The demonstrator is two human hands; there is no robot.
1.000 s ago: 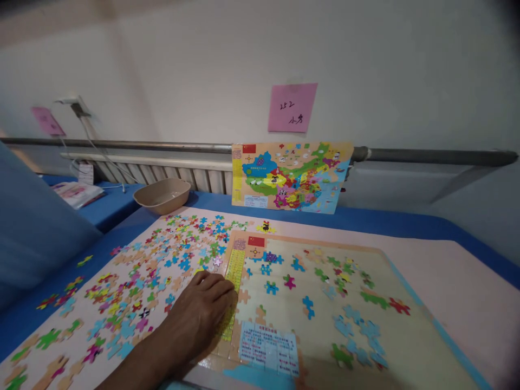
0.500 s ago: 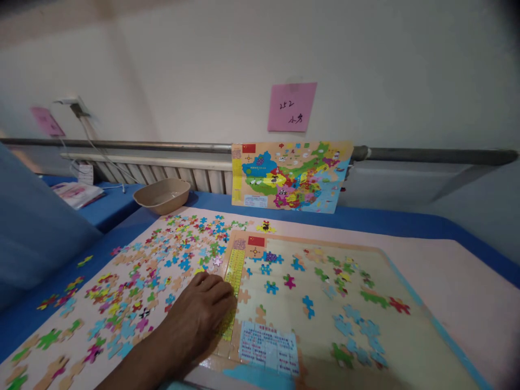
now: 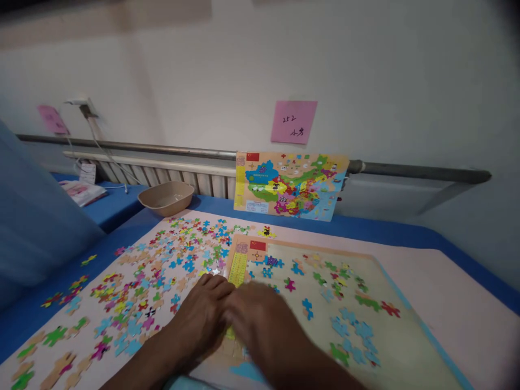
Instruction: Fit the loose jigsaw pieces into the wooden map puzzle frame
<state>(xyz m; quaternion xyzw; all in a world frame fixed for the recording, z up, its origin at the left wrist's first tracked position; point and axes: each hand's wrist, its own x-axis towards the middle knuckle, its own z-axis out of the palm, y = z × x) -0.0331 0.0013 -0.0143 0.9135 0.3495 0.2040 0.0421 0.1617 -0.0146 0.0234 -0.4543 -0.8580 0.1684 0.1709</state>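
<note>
My left hand (image 3: 205, 311) rests at the left edge of the puzzle board (image 3: 325, 336), its fingers curled together beside the yellow printed strip. Whatever those fingers hold, if anything, is hidden. My right hand (image 3: 262, 319) is over the board's left part, touching or very close to my left hand; its fingers are blurred and partly hidden. The board has a finished top-left corner with a red flag (image 3: 258, 246) and carries blue pieces (image 3: 271, 261), a magenta piece (image 3: 290, 284) and a cluster of light-blue pieces (image 3: 363, 329).
Many loose puzzle pieces (image 3: 134, 292) are scattered left of the board. Behind stand a beige basin (image 3: 166, 199) and an upright map picture (image 3: 291, 186) leaning by the wall rail (image 3: 422, 171). A pink note (image 3: 294, 122) is stuck on the wall. Blue fabric (image 3: 36, 244) hangs at left.
My right hand has come in from the lower right, over the board and up to my left hand. My left hand stays nearly in place. The view has tilted slightly.
</note>
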